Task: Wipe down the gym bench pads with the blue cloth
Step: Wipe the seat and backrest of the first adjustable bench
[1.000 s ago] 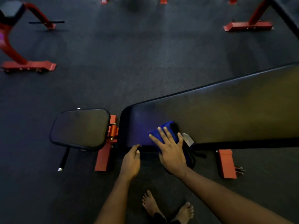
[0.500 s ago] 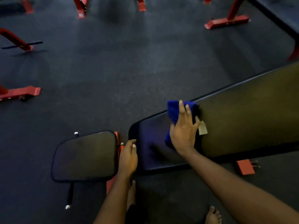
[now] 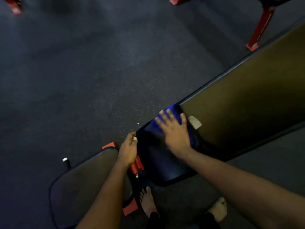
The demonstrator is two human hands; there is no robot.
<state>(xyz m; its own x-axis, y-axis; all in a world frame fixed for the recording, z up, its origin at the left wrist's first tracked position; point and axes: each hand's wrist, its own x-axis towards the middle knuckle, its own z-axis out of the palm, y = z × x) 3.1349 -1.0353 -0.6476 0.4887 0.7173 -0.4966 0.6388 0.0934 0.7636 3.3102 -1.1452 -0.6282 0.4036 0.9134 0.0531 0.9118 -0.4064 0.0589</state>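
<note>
Pressing flat on the cloth [image 3: 173,108], the right hand [image 3: 175,131] is working the low end of the back pad [image 3: 247,104]. Its fingers are spreading straight and gripping nothing, only pinning the fabric down. The cloth is lying at the pad's far edge, with blue showing past the fingertips and a pale tag [image 3: 194,122] sticking out just beside the hand. The left hand [image 3: 127,150] is sitting at the pad's end corner, above the red hinge [image 3: 137,166], with fingers curling toward the edge. Whether they are actually gripping it I cannot tell.

The right hand is blurring, so a stroke is likely going on. I am judging this as the wiping step on the back pad, low end only. The long upper stretch and the seat pad [image 3: 85,182] are probably waiting. The next move is calling for a stroke across the width to the near edge, palm flat so the cloth is not bunching, then overlapping passes up the pad.
</note>
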